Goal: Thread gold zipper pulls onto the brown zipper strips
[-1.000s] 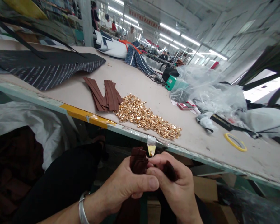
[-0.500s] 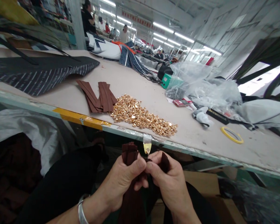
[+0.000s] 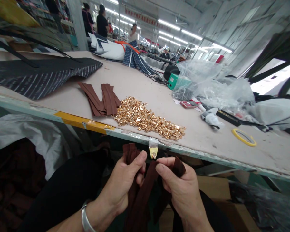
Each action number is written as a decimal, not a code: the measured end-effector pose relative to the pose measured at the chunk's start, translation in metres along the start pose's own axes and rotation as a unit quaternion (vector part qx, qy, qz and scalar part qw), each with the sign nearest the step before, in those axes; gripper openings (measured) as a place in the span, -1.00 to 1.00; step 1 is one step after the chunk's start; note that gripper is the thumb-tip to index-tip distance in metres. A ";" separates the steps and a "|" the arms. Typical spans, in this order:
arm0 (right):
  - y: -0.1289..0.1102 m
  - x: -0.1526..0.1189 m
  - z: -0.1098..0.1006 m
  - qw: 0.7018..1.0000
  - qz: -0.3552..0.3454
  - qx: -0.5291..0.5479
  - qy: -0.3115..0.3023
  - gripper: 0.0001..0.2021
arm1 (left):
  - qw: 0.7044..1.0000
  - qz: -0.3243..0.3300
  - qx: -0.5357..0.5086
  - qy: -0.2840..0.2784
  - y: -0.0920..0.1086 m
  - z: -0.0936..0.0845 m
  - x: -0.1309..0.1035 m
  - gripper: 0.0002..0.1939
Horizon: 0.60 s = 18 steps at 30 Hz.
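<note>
My left hand [image 3: 124, 180] is closed around a bundle of dark brown fabric strips [image 3: 130, 154], whose ends stick up above the thumb and whose lengths hang below. Between thumb and forefinger my right hand [image 3: 180, 187] pinches a brown fabric strip [image 3: 148, 177] by its upper end; another brown piece [image 3: 178, 167] is tucked in the same hand. Just above and between both hands, a small yellow-and-clear tab [image 3: 153, 151] hangs from the table edge. On the table beyond lie a heap of small gold metal pieces [image 3: 147, 119] and more brown strips [image 3: 108, 101].
The table [image 3: 140, 77] also bears patterned dark fabric [image 3: 53, 80], a green box [image 3: 172, 81], clear plastic bags [image 3: 215, 87] and a yellow tape roll [image 3: 244, 138]. White cloth [image 3: 38, 138] hangs at the left. A cardboard box [image 3: 215, 188] stands below the table. Several people are in the background.
My hands have moved apart from where they met below the tab. A strip now stretches down from my right fingertips. In the background, people have shifted.
</note>
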State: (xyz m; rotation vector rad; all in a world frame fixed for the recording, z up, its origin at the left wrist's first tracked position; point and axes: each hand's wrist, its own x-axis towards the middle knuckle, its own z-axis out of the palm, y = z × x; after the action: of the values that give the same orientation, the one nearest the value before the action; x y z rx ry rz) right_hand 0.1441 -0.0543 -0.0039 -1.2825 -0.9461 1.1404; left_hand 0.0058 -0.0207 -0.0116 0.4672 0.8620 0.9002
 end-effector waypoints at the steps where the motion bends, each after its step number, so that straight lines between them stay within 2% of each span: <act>1: 0.000 0.000 0.000 1.000 -0.010 -0.023 0.003 -0.86 | 1.000 0.013 0.005 -0.012 0.001 0.000 -0.001 -0.64; 4: -0.003 0.000 0.001 0.994 -0.056 -0.092 -0.003 -0.89 | 0.997 0.037 0.030 -0.057 0.003 -0.001 -0.005 -0.68; 6: -0.005 -0.001 0.002 0.982 -0.111 -0.151 -0.015 -0.91 | 0.996 0.034 0.040 -0.074 0.004 -0.001 -0.006 -0.71; 8: -0.008 -0.003 0.002 0.955 -0.204 -0.213 -0.032 -0.94 | 0.996 0.027 0.031 -0.073 0.004 -0.001 -0.006 -0.71; 10: -0.008 -0.005 0.003 0.912 -0.320 -0.250 -0.062 -0.87 | 0.998 0.010 0.017 -0.061 0.005 -0.002 -0.005 -0.70; 12: -0.006 -0.006 0.004 0.881 -0.391 -0.254 -0.079 -0.79 | 0.999 -0.010 0.004 -0.052 0.005 -0.002 -0.004 -0.67; 14: -0.003 -0.005 0.005 0.896 -0.375 -0.233 -0.050 -0.79 | 0.998 -0.025 0.001 -0.060 0.006 -0.002 -0.005 -0.65; 16: 0.000 -0.003 0.007 0.937 -0.298 -0.184 0.006 -0.86 | 0.996 -0.029 0.011 -0.079 0.005 -0.003 -0.006 -0.66; 18: 0.002 -0.002 0.008 0.970 -0.207 -0.128 0.025 -0.93 | 0.996 -0.027 0.021 -0.087 0.004 -0.005 -0.006 -0.69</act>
State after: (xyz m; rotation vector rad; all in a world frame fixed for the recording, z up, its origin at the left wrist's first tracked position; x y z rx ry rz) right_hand 0.1362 -0.0545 -0.0046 -1.2328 -1.2841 0.6740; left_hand -0.0021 -0.0236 -0.0085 0.5480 0.7306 0.7817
